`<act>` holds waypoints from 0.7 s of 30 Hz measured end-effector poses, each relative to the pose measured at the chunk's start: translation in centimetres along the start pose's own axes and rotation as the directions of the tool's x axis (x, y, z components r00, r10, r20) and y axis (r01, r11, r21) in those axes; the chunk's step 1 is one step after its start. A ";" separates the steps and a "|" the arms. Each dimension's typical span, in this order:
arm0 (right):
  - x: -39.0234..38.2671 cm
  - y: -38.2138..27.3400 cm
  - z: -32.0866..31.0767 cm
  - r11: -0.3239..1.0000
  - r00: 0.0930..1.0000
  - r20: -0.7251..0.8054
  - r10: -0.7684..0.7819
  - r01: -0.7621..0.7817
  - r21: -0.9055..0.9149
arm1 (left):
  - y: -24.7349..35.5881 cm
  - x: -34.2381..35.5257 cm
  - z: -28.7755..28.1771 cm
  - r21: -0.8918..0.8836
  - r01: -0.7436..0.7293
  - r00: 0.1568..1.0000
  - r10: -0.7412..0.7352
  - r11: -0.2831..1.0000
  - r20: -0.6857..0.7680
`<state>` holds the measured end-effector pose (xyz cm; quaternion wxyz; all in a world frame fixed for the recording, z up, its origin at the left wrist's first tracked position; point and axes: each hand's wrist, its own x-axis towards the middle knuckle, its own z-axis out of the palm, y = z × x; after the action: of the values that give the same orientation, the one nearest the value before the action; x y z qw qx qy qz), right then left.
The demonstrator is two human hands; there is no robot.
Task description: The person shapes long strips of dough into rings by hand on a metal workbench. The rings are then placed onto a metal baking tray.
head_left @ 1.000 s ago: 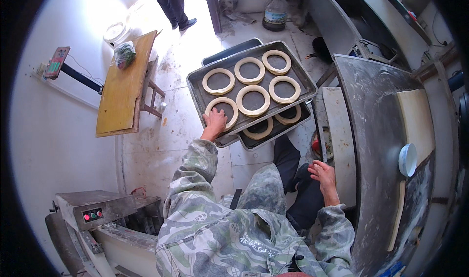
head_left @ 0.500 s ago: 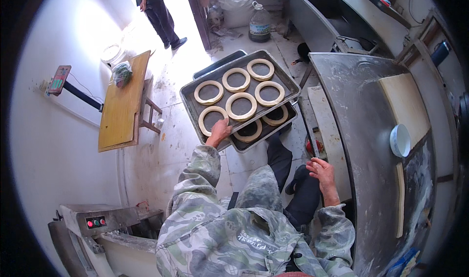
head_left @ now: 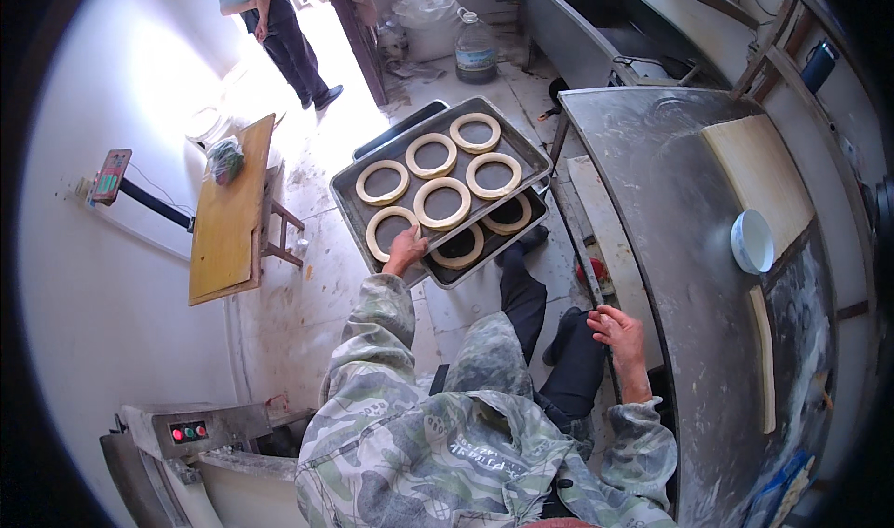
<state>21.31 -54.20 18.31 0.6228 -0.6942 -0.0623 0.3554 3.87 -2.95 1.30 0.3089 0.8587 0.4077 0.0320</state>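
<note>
My left hand (head_left: 406,250) is closed on the near left edge of a dark metal baking tray (head_left: 522,161), its fingertips close to a pale dough ring (head_left: 375,239). Several such rings lie in two rows on this tray. Beneath it, a second tray (head_left: 507,245) sticks out toward me with more rings, partly covered. The edge of another dark tray (head_left: 400,129) shows behind. My right hand (head_left: 622,334) hangs low beside the metal worktable, fingers loosely bent and slightly apart, by the end of a long narrow bar (head_left: 585,258). I see nothing held in it.
On the right, the metal worktable (head_left: 643,183) bears a flat dough sheet (head_left: 759,169), a white bowl (head_left: 751,241) and a dough strip (head_left: 762,360). A wooden table (head_left: 228,230) stands left, a machine with buttons (head_left: 196,430) lower left. A person (head_left: 284,39) stands at the doorway.
The whole view has shifted slightly, so the trays and worktable appear a little further left. My left hand keeps its hold on the tray; my right hand stays low by the worktable.
</note>
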 end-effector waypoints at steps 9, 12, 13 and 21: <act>-1.5 -0.9 -0.2 1.000 1.000 0.012 -0.016 0.016 0.026 | -0.2 -0.1 0.2 0.004 0.023 0.992 -0.022 1.000 -0.128; -3.1 -1.6 -1.3 0.999 0.998 -0.054 -0.040 0.041 0.008 | 4.7 0.8 0.5 -0.006 0.027 0.996 -0.028 1.000 -0.083; -3.9 -2.0 -1.8 0.998 0.996 -0.073 -0.056 0.056 -0.002 | 5.9 1.1 0.9 -0.056 -0.059 0.985 0.049 0.997 -0.165; -8.4 -7.1 -9.0 0.951 0.964 -0.091 -0.252 0.229 -0.207 | 19.2 2.1 1.1 -0.040 -0.489 0.865 0.479 0.871 -0.153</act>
<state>22.80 -64.50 27.96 0.5932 -0.7584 -0.1445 0.2281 18.63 -11.16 10.72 0.2949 0.9166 0.1981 0.1836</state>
